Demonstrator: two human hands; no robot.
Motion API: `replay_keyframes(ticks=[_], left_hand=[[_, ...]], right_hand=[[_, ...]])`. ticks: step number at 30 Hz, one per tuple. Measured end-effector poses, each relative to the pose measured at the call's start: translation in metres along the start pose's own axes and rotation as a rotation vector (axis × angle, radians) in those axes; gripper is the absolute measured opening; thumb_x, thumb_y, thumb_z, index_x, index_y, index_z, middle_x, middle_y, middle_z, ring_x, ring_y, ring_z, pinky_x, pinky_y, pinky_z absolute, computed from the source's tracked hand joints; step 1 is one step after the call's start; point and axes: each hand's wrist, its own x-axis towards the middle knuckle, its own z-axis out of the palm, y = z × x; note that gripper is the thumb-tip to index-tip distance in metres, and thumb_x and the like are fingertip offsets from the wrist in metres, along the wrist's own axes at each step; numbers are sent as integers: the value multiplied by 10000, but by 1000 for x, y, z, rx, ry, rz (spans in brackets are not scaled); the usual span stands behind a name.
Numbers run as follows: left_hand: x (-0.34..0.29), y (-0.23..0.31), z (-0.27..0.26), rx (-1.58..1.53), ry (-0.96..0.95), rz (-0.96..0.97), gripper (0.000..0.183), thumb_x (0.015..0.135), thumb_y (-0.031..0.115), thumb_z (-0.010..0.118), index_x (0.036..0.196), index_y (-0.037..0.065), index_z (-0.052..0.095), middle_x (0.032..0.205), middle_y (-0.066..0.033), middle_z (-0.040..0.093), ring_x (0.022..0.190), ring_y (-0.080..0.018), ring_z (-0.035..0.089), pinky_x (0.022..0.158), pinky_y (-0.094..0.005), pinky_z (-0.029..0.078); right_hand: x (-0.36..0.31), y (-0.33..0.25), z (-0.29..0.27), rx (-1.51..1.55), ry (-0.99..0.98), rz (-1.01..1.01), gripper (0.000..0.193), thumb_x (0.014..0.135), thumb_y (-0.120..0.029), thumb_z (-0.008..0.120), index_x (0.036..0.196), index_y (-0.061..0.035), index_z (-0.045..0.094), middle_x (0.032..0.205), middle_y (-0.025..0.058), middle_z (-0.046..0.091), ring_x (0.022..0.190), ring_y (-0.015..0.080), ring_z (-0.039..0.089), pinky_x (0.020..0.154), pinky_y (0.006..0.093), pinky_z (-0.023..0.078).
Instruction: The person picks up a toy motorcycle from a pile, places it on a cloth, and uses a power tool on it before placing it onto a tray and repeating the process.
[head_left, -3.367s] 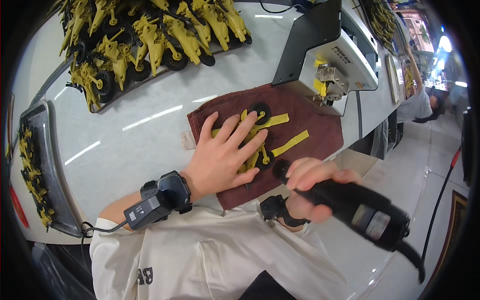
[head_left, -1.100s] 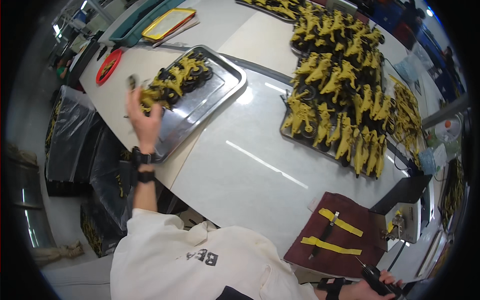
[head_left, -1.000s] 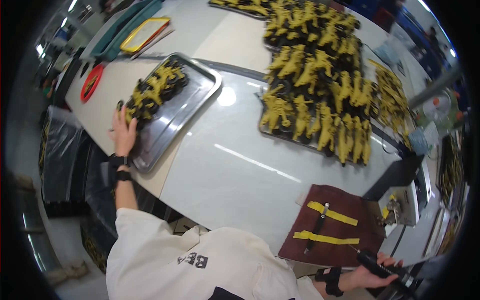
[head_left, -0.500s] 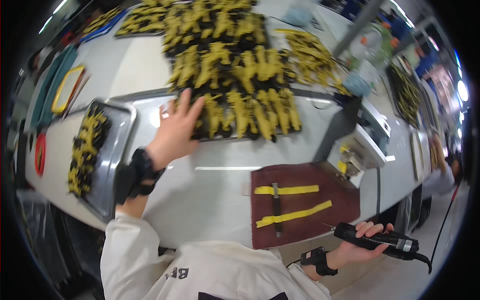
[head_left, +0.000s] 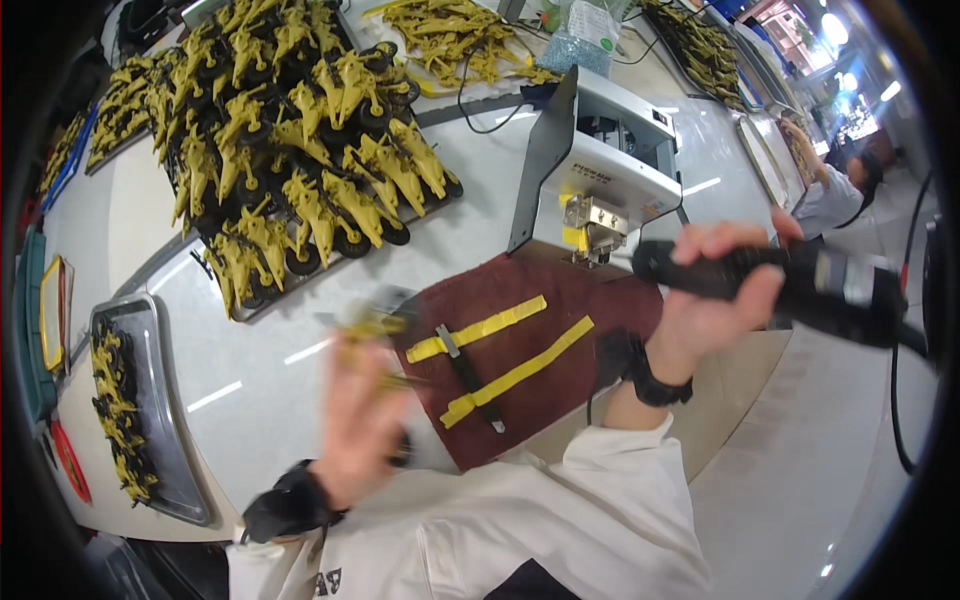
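My left hand [head_left: 365, 425], smeared by motion, holds a yellow part with black pieces [head_left: 372, 328] in its fingers, at the left edge of a maroon mat [head_left: 620, 300]. In my right hand [head_left: 725, 310] is a black corded electric screwdriver [head_left: 825, 280], gripped around its body and raised beside a grey box-shaped machine [head_left: 600, 170] with a metal fitting on its front. Its tip is hard to make out. On the mat lie two strips of yellow tape [head_left: 480, 328] and a dark bar [head_left: 470, 380] across them.
Many yellow parts with black wheels [head_left: 300, 160] are stacked on a tray at the far left. A metal tray [head_left: 170, 440] at the left edge holds more. Loose yellow pieces [head_left: 450, 40] and a bag of blue beads [head_left: 580, 45] lie at the back. Another person [head_left: 840, 190] sits far right.
My left hand has left the stack with a yellow part and come back toward the mat. My right hand has lifted the screwdriver toward the grey machine. The view has turned right.
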Motion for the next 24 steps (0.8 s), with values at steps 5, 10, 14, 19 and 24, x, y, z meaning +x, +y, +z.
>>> replay_keyframes(ticks=[5, 10, 14, 19, 24], left_hand=[[24, 39, 62, 164, -698, -87, 725, 706, 343, 719, 1333, 103, 444, 1445, -191, 311, 1339, -418, 252, 1032, -551, 251], [38, 33, 55, 88, -695, -113, 851, 666, 473, 733, 1369, 123, 406, 1464, -199, 269, 1326, -393, 265, 1004, -529, 247], [24, 9, 59, 94, -600, -99, 824, 694, 481, 700, 1376, 135, 396, 1474, -205, 244, 1318, -395, 270, 1014, -561, 208], [24, 3, 69, 79, -510, -94, 796, 701, 435, 669, 1375, 111, 396, 1456, -195, 280, 1313, -390, 275, 1038, -550, 190], [19, -2, 72, 85, -498, -84, 764, 697, 406, 669, 1356, 108, 422, 1431, -186, 326, 1296, -350, 322, 1023, -527, 229]], right_hand=[[-6, 35, 20, -241, -111, 81, 450, 879, -223, 568, 1185, 47, 380, 658, 103, 537, 514, 167, 523, 508, 307, 460], [-7, 28, 19, -29, -27, 166, 417, 809, -113, 644, 1136, 64, 455, 664, 72, 565, 532, 121, 547, 548, 251, 452], [-20, 16, 10, 44, -63, 182, 444, 848, -166, 612, 1178, 37, 395, 683, 86, 555, 518, 141, 525, 523, 274, 457], [-57, -23, -3, 157, -229, 266, 746, 851, -503, 610, 1260, 6, 248, 708, 123, 544, 503, 219, 524, 487, 342, 453], [-77, -20, 2, 268, -296, 338, 712, 852, -454, 639, 1267, -20, 258, 736, 137, 558, 561, 237, 551, 520, 344, 467]])
